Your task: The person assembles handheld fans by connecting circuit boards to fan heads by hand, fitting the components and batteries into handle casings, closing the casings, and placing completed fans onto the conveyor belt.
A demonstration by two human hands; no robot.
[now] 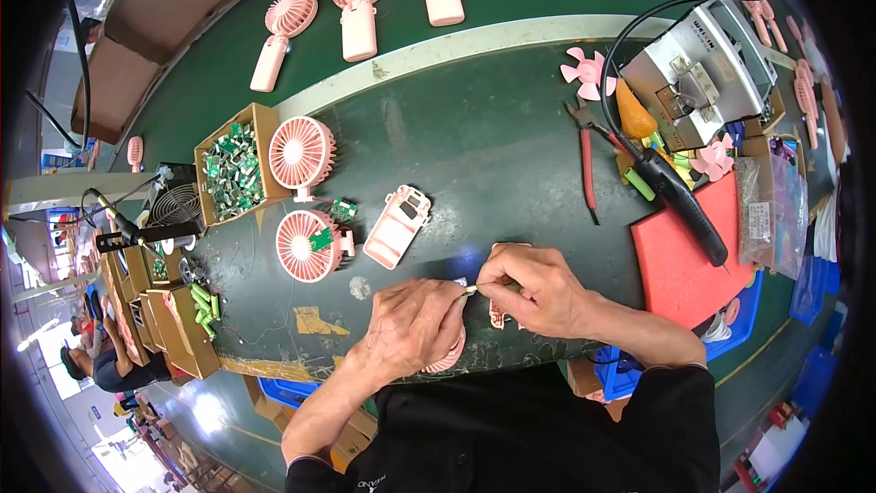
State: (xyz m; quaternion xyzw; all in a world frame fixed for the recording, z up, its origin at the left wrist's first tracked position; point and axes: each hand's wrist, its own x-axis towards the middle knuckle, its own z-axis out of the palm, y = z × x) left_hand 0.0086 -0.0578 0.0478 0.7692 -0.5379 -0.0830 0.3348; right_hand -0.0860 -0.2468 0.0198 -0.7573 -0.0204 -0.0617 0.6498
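My left hand and my right hand meet over the near part of the bench, fingertips pinched around a small pale piece, too small and covered to name. Beneath my left hand, a pink fan head shows in part. A pink plastic housing piece lies partly hidden under my right hand. Just beyond my hands is an open pink handle shell. Left of it are two pink fan heads, the nearer with a green circuit board on it; another small board lies beside them.
A carton of circuit boards stands left, green battery cells farther left. At right are red-handled cutters, a black-handled soldering iron on a red foam pad, and a grey metal device. Assembled fans lie beyond the rail.
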